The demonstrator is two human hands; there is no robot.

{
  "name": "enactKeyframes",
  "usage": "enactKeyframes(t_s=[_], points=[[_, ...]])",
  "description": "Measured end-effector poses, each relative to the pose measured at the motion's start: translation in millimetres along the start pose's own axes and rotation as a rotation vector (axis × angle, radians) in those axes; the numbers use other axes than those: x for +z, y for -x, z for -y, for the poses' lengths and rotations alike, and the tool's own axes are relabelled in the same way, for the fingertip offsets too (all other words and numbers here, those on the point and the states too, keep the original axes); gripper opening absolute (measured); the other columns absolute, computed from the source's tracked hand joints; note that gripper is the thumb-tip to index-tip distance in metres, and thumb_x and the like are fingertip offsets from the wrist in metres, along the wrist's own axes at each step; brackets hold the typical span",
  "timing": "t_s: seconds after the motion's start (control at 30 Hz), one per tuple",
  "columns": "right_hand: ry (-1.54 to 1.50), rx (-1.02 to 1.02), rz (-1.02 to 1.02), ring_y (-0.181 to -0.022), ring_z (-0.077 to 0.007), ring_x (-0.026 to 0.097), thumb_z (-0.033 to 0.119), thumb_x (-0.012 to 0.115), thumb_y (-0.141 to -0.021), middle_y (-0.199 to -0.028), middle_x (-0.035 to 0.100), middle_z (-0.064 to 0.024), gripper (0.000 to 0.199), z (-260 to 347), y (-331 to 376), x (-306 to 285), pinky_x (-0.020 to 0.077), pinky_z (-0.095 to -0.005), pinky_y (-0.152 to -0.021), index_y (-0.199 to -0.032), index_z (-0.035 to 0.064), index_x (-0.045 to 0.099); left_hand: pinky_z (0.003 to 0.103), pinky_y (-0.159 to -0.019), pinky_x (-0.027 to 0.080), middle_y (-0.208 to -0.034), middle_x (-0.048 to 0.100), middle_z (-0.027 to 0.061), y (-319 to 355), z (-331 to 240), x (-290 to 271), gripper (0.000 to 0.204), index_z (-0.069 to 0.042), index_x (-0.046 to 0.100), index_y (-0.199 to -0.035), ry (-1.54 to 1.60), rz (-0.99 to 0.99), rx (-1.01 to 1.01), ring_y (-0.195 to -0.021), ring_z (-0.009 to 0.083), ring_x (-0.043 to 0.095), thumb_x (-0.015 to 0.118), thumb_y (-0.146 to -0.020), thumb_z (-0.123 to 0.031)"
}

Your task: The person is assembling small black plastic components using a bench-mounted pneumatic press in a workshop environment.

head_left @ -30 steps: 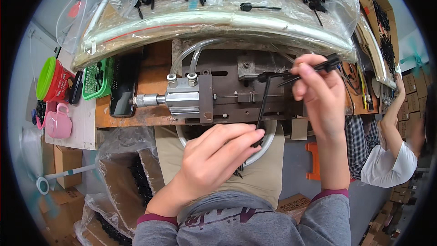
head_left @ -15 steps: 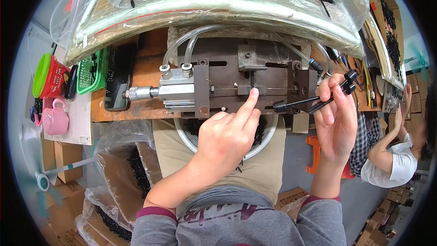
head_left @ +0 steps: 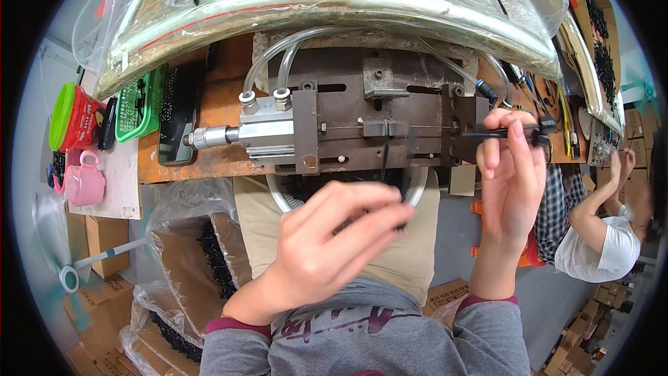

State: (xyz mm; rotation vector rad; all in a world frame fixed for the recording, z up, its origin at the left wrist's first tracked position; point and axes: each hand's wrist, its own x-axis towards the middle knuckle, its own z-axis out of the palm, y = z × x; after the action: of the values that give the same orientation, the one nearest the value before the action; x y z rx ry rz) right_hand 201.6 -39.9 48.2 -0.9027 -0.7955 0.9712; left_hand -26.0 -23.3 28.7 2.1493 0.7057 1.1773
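A dark metal jig [head_left: 376,122] with a silver air cylinder [head_left: 268,129] and clear hoses is fixed to the rusty bench. My left hand [head_left: 334,244] is below its front edge, fingers pinched on thin black plastic strips [head_left: 396,160] that stand up against the jig. My right hand [head_left: 511,174] is at the jig's right end, holding a black strip part [head_left: 511,132] level, its tip pointing into the jig. A round bowl of black parts [head_left: 292,191] sits on my lap, mostly hidden by my left hand.
A clear plastic-covered tray [head_left: 334,0] of black parts lies behind the jig. A green basket [head_left: 139,108], red-and-green container [head_left: 73,118] and pink cup [head_left: 87,181] stand at left. Bagged boxes [head_left: 188,251] are lower left. Another person [head_left: 598,237] works at right.
My left hand has dropped from the jig face toward my lap, gripping black strips. My right hand has moved slightly left and up, bringing its black part level at the jig's right end.
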Motion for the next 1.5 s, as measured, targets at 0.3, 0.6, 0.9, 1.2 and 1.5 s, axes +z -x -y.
enactKeyframes(t_s=[0.3,0.6,0.9,1.2,1.5], points=[[0.835,-0.548,0.019,-0.084,-0.0169,0.064,-0.011,0.069,-0.084,-0.108,0.055,-0.0137,0.018,-9,15,1,0.0583,-0.0249,-0.065,-0.102,-0.0069,0.067,0.027,-0.061,0.050,-0.122,0.067,0.0160,-4,29,32,0.021,0.002,0.069,-0.092,-0.527,0.066,0.105,-0.068,0.0139,0.061,0.070,-0.073,-0.006],[1.328,-0.859,0.107,-0.085,-0.0211,0.067,-0.012,0.074,-0.064,-0.099,0.065,-0.0106,0.044,-22,28,3,0.0559,-0.0304,-0.071,-0.106,0.0001,0.075,0.028,-0.065,0.054,-0.118,0.070,0.0125,-11,20,23,0.032,-0.003,0.071,-0.101,-0.410,0.089,-0.016,-0.074,0.0183,0.069,0.082,-0.072,-0.011],[1.284,-0.966,0.351,-0.080,-0.0270,0.071,0.004,0.067,-0.066,-0.102,0.069,-0.0210,0.039,-31,19,8,0.0579,-0.0317,-0.065,-0.103,-0.0097,0.072,0.031,-0.067,0.057,-0.099,0.070,0.0116,-7,0,15,0.041,0.000,0.072,-0.105,0.017,-0.043,-0.017,-0.080,0.0220,0.069,0.086,-0.067,-0.004],[1.072,-0.696,0.316,-0.112,-0.0338,0.065,0.014,0.082,-0.076,-0.125,0.062,-0.0270,0.061,-23,19,3,0.0525,-0.0392,-0.097,-0.127,-0.0111,0.059,0.026,-0.058,0.051,-0.122,0.068,0.0106,-2,25,31,0.027,-0.004,0.071,-0.095,-0.525,0.080,0.040,-0.061,0.0148,0.062,0.081,-0.071,-0.012],[0.521,-0.425,0.235,-0.117,-0.0354,0.063,-0.010,0.077,-0.071,-0.135,0.053,-0.0303,0.047,-24,29,-1,0.0501,-0.0428,-0.100,-0.113,-0.0048,0.056,0.027,-0.056,0.050,-0.123,0.068,0.0079,-16,20,24,0.027,-0.007,0.071,-0.094,-0.566,0.186,0.017,-0.058,0.0148,0.061,0.081,-0.072,-0.020]])
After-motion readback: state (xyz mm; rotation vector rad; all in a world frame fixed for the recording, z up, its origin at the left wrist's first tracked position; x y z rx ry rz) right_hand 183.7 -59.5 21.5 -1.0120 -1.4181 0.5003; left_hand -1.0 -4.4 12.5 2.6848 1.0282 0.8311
